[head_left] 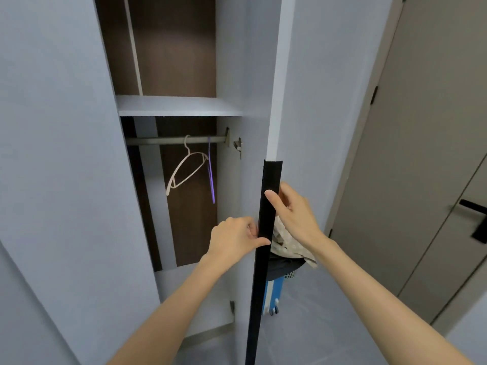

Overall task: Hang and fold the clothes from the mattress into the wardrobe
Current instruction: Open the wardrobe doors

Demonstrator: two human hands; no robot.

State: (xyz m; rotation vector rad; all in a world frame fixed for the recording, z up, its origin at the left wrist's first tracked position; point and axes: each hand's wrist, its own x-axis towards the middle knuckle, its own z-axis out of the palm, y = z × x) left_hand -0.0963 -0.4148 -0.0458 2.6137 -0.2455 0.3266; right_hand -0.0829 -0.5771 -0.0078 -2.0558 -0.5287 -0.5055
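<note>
In the upper left and centre of the frame the pale blue-grey wardrobe stands open; its metal rail carries a bare white plastic hanger and a thin purple hanger, ready for garments, I judge. At centre, the left hand pinches the long black handle strip on the door's edge. The right hand wraps it from behind. Both grips hold it, likely to swing the door. Lower centre, cream and dark clothes heap in a basket on the grey tiled floor; no mattress shows. A grey room door fills the right.
</note>
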